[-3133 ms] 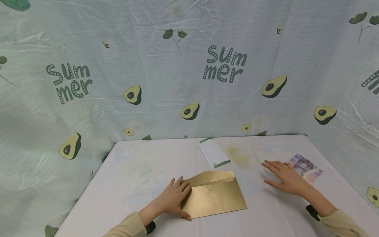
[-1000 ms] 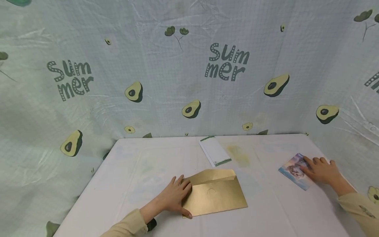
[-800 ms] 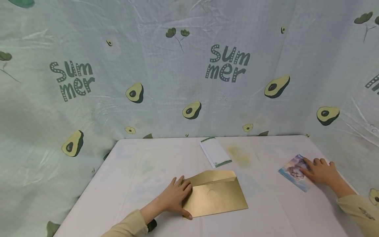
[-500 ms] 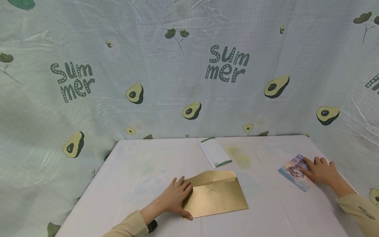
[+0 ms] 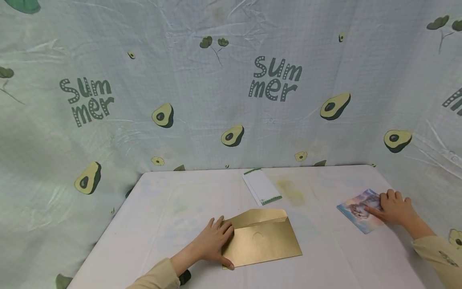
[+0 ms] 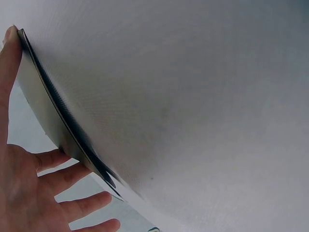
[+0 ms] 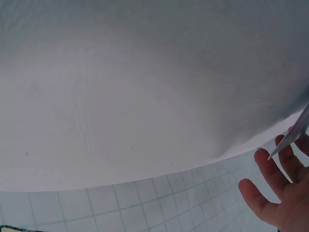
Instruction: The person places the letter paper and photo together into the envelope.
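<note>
A gold envelope (image 5: 268, 243) lies near the front middle of the table with its flap folded open at the top. My left hand (image 5: 213, 241) rests on its left edge; the fingers are spread and fairly straight, with the thumb at the lower corner. In the left wrist view, the thumb and two fingers of the left hand (image 6: 34, 188) touch the edge of the envelope (image 6: 53, 116). At the table's right side, my right hand (image 5: 397, 208) pinches a pastel picture card (image 5: 355, 210), thumb on top. The right wrist view shows the card's corner (image 7: 292, 137) tilted up among the right hand's fingers (image 7: 270, 171).
A white notepad-like sheet with green borders (image 5: 261, 186) lies farther back, behind the envelope. The table (image 5: 173, 208) has a pale cover with a yellowish patch. A cloth printed with avocados (image 5: 195, 96) hangs behind it and along both sides.
My right hand, earlier spread just left of the card, has moved to its right side and taken hold of it. The card has turned and shifted slightly left. The left hand stays put.
</note>
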`<state>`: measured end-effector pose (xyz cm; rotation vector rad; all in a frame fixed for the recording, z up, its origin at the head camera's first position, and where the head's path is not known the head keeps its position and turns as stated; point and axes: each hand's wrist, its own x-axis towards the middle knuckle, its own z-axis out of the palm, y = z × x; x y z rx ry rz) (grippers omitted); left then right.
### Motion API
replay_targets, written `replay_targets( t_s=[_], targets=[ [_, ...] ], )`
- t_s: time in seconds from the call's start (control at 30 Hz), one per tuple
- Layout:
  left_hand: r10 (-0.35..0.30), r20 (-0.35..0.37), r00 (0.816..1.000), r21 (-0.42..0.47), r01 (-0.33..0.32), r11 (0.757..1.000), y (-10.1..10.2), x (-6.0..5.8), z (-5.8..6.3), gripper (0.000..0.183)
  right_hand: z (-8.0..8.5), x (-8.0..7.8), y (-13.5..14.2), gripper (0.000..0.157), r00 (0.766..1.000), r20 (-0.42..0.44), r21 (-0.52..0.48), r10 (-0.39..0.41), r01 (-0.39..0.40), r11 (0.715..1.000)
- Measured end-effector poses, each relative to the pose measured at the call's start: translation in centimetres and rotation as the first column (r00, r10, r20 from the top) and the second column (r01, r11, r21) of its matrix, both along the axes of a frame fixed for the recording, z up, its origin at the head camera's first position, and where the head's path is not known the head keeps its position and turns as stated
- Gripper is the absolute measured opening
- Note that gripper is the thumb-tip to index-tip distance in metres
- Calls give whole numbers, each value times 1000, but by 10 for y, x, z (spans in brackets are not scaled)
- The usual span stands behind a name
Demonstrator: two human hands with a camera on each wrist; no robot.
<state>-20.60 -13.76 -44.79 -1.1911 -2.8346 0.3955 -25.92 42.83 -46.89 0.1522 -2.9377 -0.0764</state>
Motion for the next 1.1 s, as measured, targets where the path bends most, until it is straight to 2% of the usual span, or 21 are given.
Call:
replay_targets(
  t_s=[0.37,0.6,0.87,1.0,1.1],
  targets=[
    [-8,-13,1000,3,8,1000,0,1,-1,99,2,-2,-1,82,998,67,-53,-18,22,998],
    [-6,-13,1000,-3,6,1000,-1,-1,-3,101,8,1,-4,82,999,40,-60,-6,8,998],
    [-6,-22,1000,-6,6,1000,-2,1,-1,102,11,3,-6,60,994,-89,-6,63,-63,998],
    [-6,-13,1000,-5,6,1000,-2,1,0,101,15,3,-6,39,990,-111,-40,84,-89,995],
    [-6,-9,1000,0,6,1000,-1,1,1,101,20,3,-7,27,986,-138,-107,95,-110,988]
  ],
)
